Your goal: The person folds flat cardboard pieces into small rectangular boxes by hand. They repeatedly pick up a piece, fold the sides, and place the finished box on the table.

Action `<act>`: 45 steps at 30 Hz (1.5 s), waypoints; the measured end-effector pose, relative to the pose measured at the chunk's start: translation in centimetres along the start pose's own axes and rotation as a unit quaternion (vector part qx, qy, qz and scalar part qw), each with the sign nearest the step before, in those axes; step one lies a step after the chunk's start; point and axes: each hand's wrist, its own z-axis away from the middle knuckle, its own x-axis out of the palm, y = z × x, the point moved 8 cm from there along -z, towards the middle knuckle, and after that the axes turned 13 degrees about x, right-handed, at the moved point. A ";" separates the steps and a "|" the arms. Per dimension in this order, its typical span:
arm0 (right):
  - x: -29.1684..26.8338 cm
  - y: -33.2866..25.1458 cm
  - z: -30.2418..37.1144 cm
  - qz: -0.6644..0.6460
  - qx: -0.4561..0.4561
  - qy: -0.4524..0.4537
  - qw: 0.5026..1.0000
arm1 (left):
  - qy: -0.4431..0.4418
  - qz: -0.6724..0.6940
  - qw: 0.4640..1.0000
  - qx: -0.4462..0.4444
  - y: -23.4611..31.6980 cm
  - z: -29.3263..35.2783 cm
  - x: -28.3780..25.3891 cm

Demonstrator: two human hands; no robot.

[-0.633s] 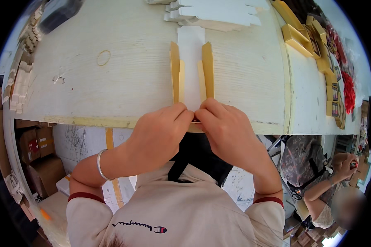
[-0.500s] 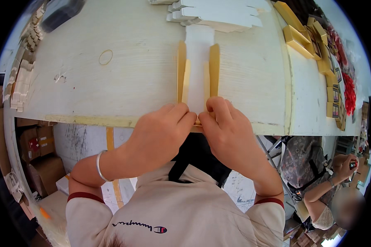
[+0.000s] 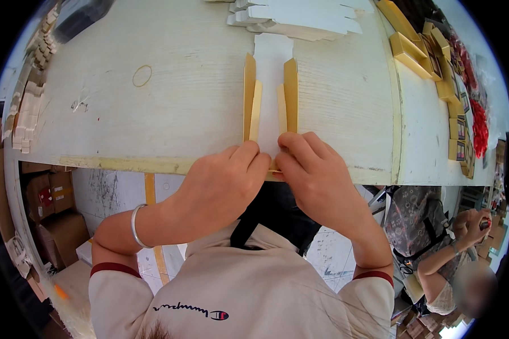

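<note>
Across the view from nine o'clock through twelve to three spreads a pale table (image 3: pixel 181 101). At two o'clock on it stand gold boxes (image 3: pixel 408 53), some of them open. At twelve, near the far edge of the view, lies a stack of flat white cartons (image 3: pixel 300 20). Just this side of that stack is a long half-folded box (image 3: pixel 270 90), white inside, its two gold side walls upright and apart; it points toward twelve, and its near end meets the table's near edge. There both hands grip it: the left hand (image 3: pixel 225 181), just short of nine o'clock, pinches the near left corner, and the right hand (image 3: pixel 316 178), at three, pinches the near right one. Fingers hide the exact hold. At eight, a bracelet (image 3: pixel 133 226) rings the left forearm; at ten lies a rubber band (image 3: pixel 151 73).
</note>
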 end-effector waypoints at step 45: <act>-2.6 2.2 1.8 -0.113 -0.013 -0.145 0.983 | -0.002 0.027 0.985 0.169 0.1 0.6 -0.6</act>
